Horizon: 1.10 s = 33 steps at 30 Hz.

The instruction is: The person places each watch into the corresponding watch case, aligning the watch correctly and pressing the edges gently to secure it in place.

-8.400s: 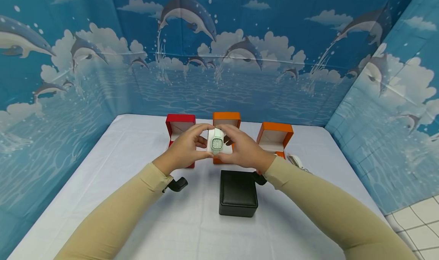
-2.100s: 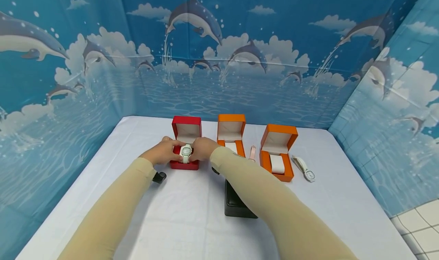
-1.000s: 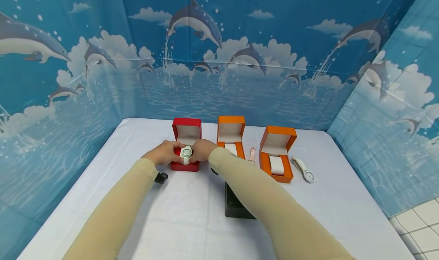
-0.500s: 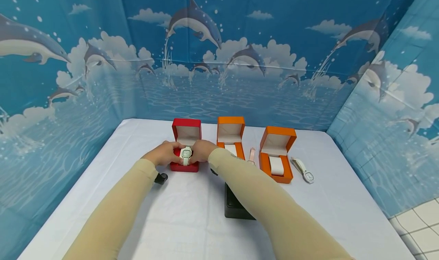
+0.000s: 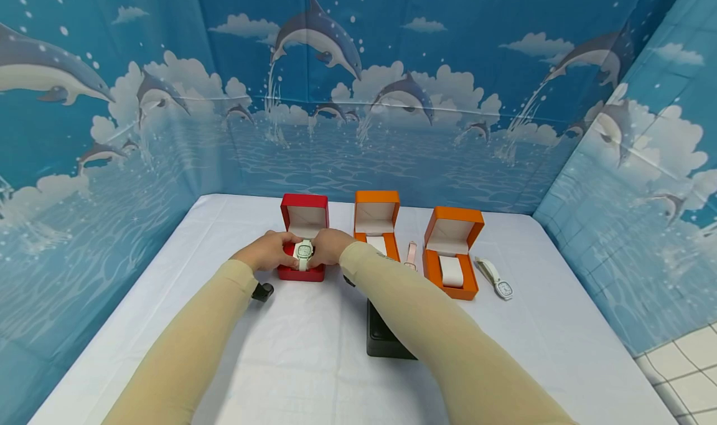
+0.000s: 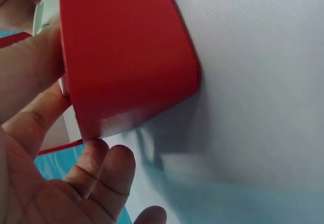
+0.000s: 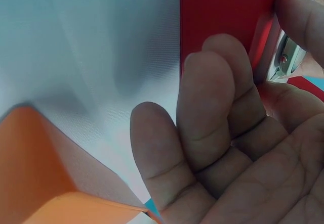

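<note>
A pale mint wristwatch (image 5: 304,251) with a squarish face sits in the base of the open red watch box (image 5: 301,275), its strap around a white cushion. My left hand (image 5: 267,251) pinches the watch and cushion from the left with thumb and forefinger. From the right, my right hand (image 5: 332,247) pinches the same pair at its other side. In the left wrist view the red box's wall (image 6: 126,52) stands beside my loose lower fingers. The right wrist view shows the watch's crown side (image 7: 286,59) near my thumb; much of the cushion is hidden.
Two open orange watch boxes (image 5: 377,208) (image 5: 455,226) hold white cushions. A pink-strapped watch (image 5: 411,255) lies between them, and a white watch (image 5: 495,279) lies at the right. My right forearm partly covers a black box (image 5: 386,344) on the white-covered table (image 5: 291,363).
Both hands have brought the watch and cushion from mid-air over the table, leftward and down into the red box. Over the last second hands and watch have barely moved.
</note>
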{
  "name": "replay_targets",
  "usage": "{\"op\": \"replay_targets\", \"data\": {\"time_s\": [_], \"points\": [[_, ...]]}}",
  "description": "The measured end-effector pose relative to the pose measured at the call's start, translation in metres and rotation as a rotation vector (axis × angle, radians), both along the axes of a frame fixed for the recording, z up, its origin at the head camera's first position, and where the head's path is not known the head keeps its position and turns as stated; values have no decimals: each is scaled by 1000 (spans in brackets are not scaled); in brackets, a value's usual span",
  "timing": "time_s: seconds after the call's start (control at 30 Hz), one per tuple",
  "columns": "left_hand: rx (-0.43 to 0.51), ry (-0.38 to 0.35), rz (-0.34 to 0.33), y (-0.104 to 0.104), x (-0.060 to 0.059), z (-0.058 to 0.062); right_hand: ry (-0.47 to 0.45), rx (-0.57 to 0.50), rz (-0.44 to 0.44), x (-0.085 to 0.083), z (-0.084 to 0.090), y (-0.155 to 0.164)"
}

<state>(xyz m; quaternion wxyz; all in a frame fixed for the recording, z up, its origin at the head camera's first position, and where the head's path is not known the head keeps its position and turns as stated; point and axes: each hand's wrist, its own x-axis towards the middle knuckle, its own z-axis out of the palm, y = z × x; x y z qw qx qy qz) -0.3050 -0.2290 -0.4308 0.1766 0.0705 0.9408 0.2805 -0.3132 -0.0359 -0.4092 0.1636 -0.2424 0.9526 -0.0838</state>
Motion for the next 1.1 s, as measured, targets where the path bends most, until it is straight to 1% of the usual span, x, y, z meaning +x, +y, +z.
{"op": "replay_targets", "data": {"time_s": [0.13,0.5,0.7,0.93,1.1], "points": [[-7,0,-5,0,0,0,-7,-4,-15,0,0,0],[-22,0,-14,0,0,1,3,4,-11,-1,-2,-1],[-32,-3,-19,1,0,3,-8,-11,-24,-1,-2,0],[-42,-4,-32,2,1,5,-2,-11,-7,-1,-2,1],[-51,-1,-36,2,1,6,4,-4,-15,0,-3,1]]}}
